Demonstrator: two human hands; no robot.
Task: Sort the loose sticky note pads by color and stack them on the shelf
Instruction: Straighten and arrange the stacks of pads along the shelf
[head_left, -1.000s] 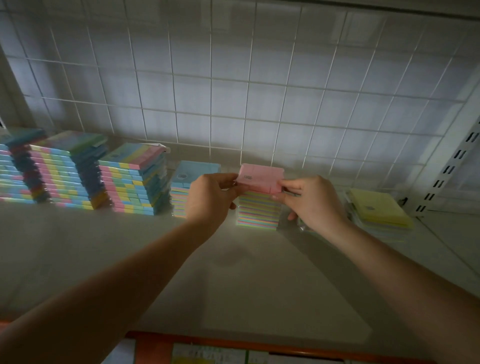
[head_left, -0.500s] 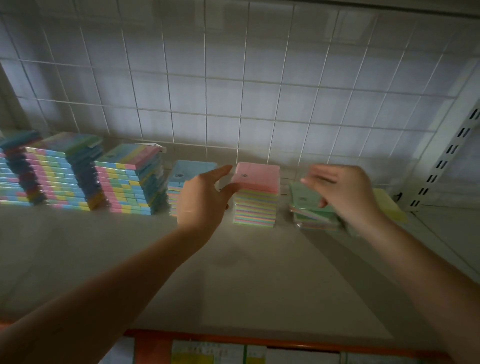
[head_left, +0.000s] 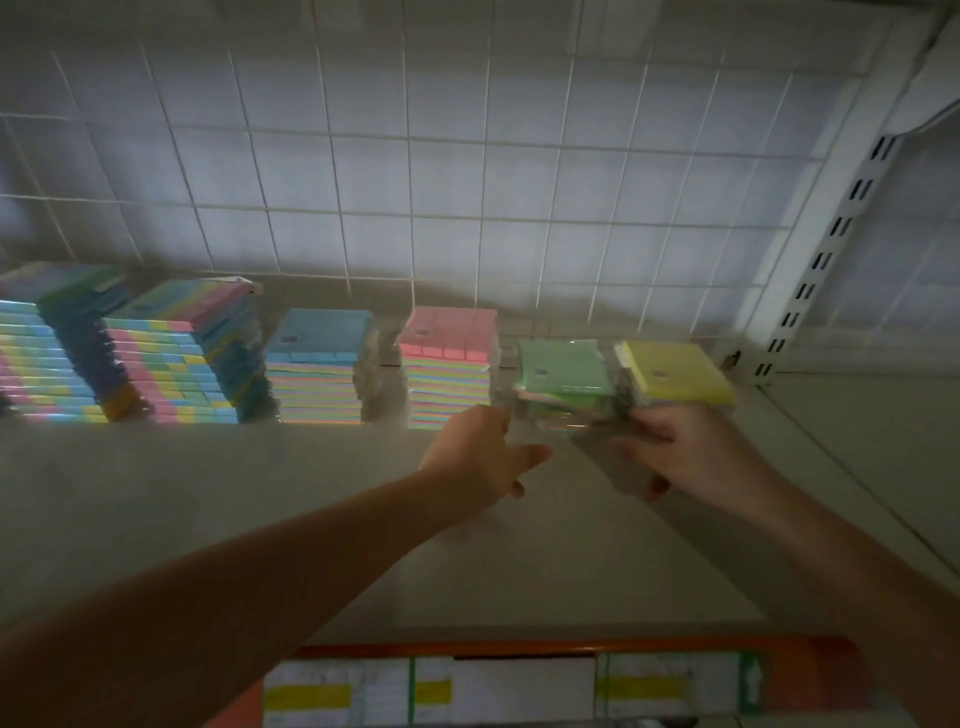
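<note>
Four sorted piles stand in a row on the shelf (head_left: 260, 493): a blue-topped stack (head_left: 319, 332), a pink-topped stack (head_left: 447, 338), a low untidy pile of wrapped green pads (head_left: 563, 369) and a low yellow pile (head_left: 675, 374). My left hand (head_left: 483, 457) reaches to the green pile's left front corner, fingers straight against its clear wrapper, thumb spread. My right hand (head_left: 685, 457) is at the pile's right front corner, fingers curled onto the wrapper between the green and yellow pads. The picture is blurred by motion.
Tall multicolour pad stacks (head_left: 176, 358) fill the shelf's left end. A white wire grid (head_left: 467, 218) backs the shelf, and a slotted upright (head_left: 826, 249) stands at the right. An orange price rail (head_left: 519, 675) runs along the front edge.
The pink pad that both hands held now lies on top of the pink stack. Both hands have moved right and lower, to the front of the green pile.
</note>
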